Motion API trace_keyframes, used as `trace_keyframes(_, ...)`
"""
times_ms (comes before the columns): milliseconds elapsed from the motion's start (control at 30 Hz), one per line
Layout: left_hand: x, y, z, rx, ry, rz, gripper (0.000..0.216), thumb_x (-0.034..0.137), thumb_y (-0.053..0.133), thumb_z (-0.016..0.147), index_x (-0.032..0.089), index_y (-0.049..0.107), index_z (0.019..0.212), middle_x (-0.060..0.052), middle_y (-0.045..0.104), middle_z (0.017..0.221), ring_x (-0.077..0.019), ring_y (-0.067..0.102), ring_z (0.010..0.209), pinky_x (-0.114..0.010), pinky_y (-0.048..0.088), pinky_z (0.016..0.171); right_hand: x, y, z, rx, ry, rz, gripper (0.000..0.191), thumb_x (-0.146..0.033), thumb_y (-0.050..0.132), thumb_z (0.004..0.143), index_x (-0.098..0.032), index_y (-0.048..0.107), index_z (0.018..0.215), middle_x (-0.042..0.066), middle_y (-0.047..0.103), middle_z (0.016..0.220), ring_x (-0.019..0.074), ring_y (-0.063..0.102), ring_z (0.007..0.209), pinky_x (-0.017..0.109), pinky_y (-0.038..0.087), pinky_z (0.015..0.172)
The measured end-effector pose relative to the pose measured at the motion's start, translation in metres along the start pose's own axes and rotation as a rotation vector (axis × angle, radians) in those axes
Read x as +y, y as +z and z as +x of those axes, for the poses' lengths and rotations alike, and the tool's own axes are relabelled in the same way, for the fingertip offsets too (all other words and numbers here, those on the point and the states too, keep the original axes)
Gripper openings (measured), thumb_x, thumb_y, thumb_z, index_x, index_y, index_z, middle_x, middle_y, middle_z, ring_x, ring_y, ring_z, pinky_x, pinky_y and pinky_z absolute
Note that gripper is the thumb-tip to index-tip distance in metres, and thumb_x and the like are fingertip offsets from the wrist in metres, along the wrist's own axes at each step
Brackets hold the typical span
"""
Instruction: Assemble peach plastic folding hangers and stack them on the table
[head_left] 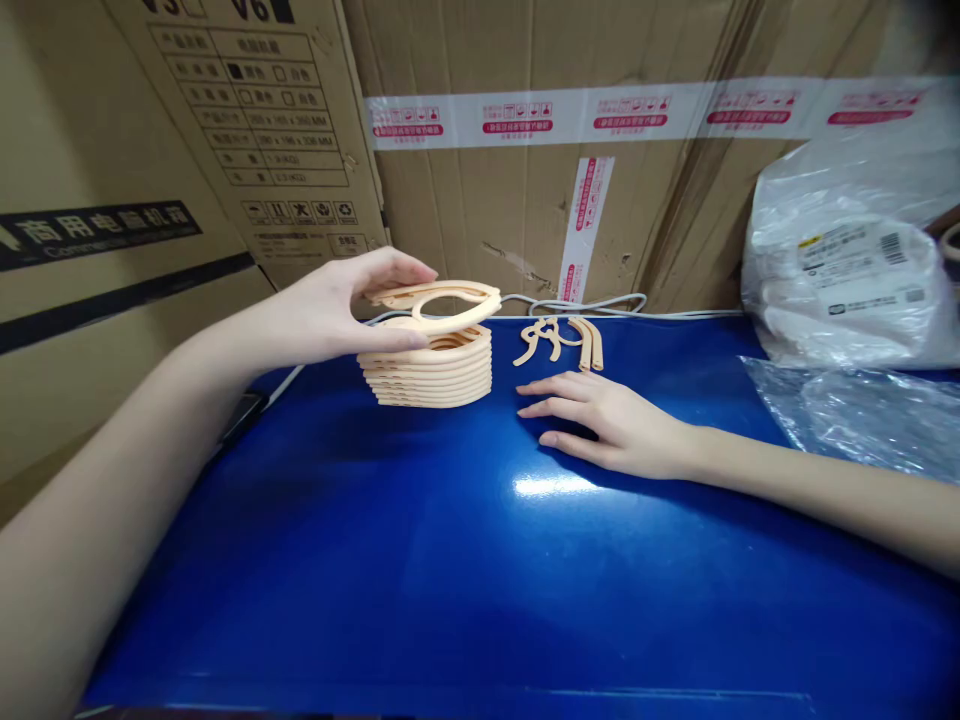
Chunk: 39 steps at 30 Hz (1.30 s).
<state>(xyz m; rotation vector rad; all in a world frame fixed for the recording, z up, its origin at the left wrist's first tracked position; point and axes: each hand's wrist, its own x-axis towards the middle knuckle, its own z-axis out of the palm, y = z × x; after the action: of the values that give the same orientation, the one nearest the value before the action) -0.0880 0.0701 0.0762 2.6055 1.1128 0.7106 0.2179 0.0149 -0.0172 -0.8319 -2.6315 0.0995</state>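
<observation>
My left hand (345,305) is closed around the left end of a beige folded hanger (480,293), thumb in front and fingers behind. That hanger sits slightly tilted at the top of a neat stack of similar folded hangers (431,385); whether it touches the stack is hard to tell. My right hand (600,420) lies palm down on the blue table, fingers apart and holding nothing. Just beyond its fingertips are several loose beige hanger parts (551,338), some curved and hook-like, others shaped like short arms (591,345).
Cardboard boxes (465,200) wall off the back and left of the blue table (450,560). A grey cable (622,302) runs along the rear edge. At the right are a white plastic-wrapped package (847,270) and a clear plastic bag (862,410). A dark object (244,415) lies behind my left forearm.
</observation>
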Motion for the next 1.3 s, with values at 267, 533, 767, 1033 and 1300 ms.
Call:
trace_keyframes(267,-0.010,0.004,0.002,-0.108,-0.035,0.068,0.061,0.053,0.068,0.074,0.025,0.055,0.126,-0.008,0.062,0.125,-0.0271,0.061,0.112,-0.043,0.050,0.096,0.000,0.000,-0.002,-0.070,0.010,-0.051,0.039,-0.034,0.045,0.097,-0.020,0.057,0.130,0.011,0.054,0.139,0.0247,0.052,0.125,0.044,0.041,0.104)
trace_keyframes(533,-0.015,0.004,0.002,-0.133,-0.024,-0.004,0.061,0.048,0.069,0.073,0.024,0.053,0.127,-0.009,0.060,0.128,-0.0266,0.060,0.114,-0.043,0.048,0.098,-0.001,-0.001,-0.001,-0.074,0.019,-0.028,0.038,-0.035,0.043,0.097,-0.020,0.058,0.128,0.011,0.055,0.137,0.0240,0.052,0.123,0.043,0.041,0.104)
trace_keyframes(767,-0.015,0.006,0.003,-0.189,-0.066,-0.018,0.064,0.050,0.067,0.077,0.023,0.048,0.131,-0.009,0.055,0.134,-0.0264,0.055,0.120,-0.046,0.043,0.103,0.000,0.000,-0.002,-0.064,0.009,-0.031,0.037,-0.035,0.043,0.097,-0.019,0.058,0.127,0.011,0.055,0.137,0.0229,0.053,0.122,0.042,0.041,0.104)
trace_keyframes(1033,-0.014,0.006,0.003,-0.202,-0.094,0.030,0.063,0.052,0.064,0.078,0.025,0.047,0.133,-0.006,0.053,0.137,-0.0281,0.051,0.123,-0.041,0.042,0.104,0.001,0.001,-0.001,-0.068,0.017,-0.048,0.036,-0.036,0.043,0.098,-0.020,0.058,0.126,0.010,0.055,0.136,0.0230,0.053,0.121,0.042,0.041,0.104)
trace_keyframes(1300,-0.013,0.007,0.002,-0.203,-0.108,0.018,0.063,0.053,0.063,0.079,0.025,0.047,0.133,-0.006,0.052,0.137,-0.0268,0.051,0.123,-0.040,0.043,0.104,0.000,0.000,-0.001,-0.072,0.022,-0.041,0.036,-0.036,0.043,0.097,-0.019,0.058,0.126,0.010,0.055,0.136,0.0226,0.053,0.120,0.042,0.041,0.103)
